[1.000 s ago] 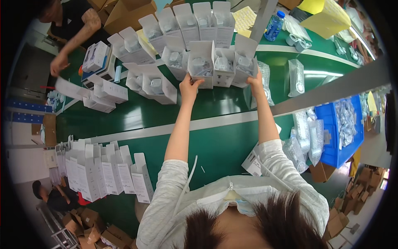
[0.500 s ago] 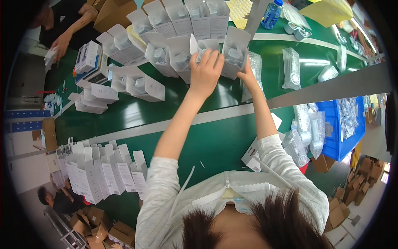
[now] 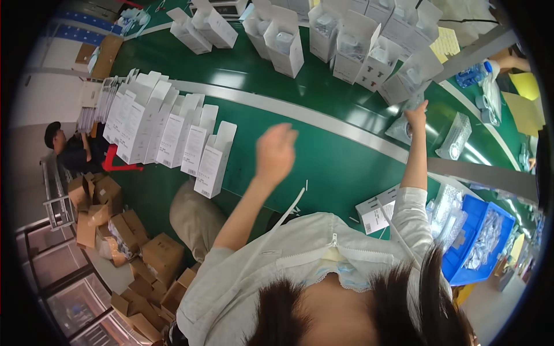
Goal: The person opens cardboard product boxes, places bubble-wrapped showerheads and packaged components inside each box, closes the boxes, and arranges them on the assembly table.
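Observation:
My left hand (image 3: 276, 152) hovers above the green conveyor belt (image 3: 323, 167), fingers loosely curled and holding nothing. My right hand (image 3: 415, 115) stretches far forward and grips a clear plastic-wrapped part (image 3: 402, 128) lying on the belt just below a row of open white cartons (image 3: 369, 46). Several of those cartons stand on the far lane with their flaps up. Nearer, to my left, a row of upright white cartons (image 3: 167, 130) stands along the belt edge.
More clear bagged parts (image 3: 456, 135) lie to the right of my right hand. A blue bin (image 3: 461, 259) of bagged parts sits at my right. Brown cardboard boxes (image 3: 138, 254) lie on the floor at left, near another person (image 3: 75, 150). A small white carton (image 3: 378, 210) rests near my chest.
My head has turned, so the cartons shifted up and right in view. My left hand pulled back from the far cartons toward me. My right hand went to a bagged part.

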The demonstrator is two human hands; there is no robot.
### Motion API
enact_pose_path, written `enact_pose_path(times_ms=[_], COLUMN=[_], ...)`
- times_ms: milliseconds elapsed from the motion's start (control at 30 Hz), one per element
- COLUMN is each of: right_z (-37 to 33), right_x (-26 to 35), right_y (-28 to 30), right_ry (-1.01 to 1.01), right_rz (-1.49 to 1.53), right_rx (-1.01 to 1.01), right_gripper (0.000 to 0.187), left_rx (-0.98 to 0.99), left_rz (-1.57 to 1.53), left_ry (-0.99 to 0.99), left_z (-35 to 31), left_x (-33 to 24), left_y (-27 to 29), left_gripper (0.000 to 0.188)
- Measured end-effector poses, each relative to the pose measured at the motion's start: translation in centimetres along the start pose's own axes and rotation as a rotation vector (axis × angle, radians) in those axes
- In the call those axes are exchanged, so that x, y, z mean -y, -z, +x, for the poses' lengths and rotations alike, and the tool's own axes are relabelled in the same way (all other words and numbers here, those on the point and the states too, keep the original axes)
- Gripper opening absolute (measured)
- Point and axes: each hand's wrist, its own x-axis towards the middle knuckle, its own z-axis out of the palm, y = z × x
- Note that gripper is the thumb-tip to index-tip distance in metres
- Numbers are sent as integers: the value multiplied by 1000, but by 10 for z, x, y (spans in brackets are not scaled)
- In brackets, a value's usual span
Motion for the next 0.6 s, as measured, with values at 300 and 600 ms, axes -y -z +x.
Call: enact_pose_path(times_ms=[300, 600], right_z=[-192, -292], right_x=[29, 37], right_y=[-19, 22], right_ry=[366, -65], right_rz=[582, 1595], right_rx=[247, 535], right_gripper=[97, 86], left_rx=[359, 401], left_rz=[749, 139], left_ry=[332, 46], left_z=[-124, -77], left_x=[152, 51], left_y=[47, -4], left_gripper=[84, 74])
